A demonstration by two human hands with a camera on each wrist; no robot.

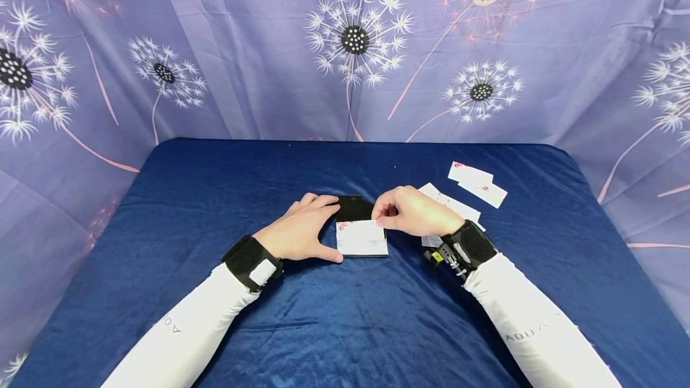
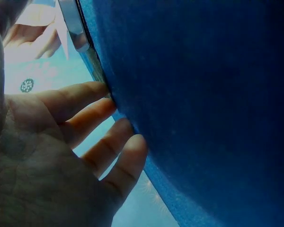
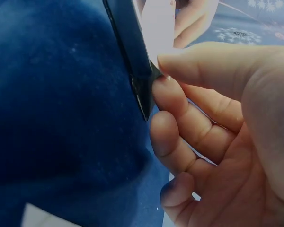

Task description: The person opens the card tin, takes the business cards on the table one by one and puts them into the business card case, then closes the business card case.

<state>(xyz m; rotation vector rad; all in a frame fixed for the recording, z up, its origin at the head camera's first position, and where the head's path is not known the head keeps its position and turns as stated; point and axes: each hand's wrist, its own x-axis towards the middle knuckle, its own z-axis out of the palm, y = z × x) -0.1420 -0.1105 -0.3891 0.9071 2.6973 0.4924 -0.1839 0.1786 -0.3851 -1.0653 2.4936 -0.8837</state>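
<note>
Your right hand [image 1: 414, 211] pinches the white card [image 1: 360, 232] near its far right corner, over the black case [image 1: 353, 208]. Your left hand [image 1: 299, 231] is spread, fingertips at the case's left edge.

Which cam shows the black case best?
Head: it looks down on the black case, white card over its front. Right wrist: dark side and corner near right hand's fingers; left wrist: only a shiny end.

The card [image 1: 360, 230] looks like smooth paper, the case [image 1: 353, 209] glossy, the tablecloth [image 1: 323, 322] velvety cloth.
</note>
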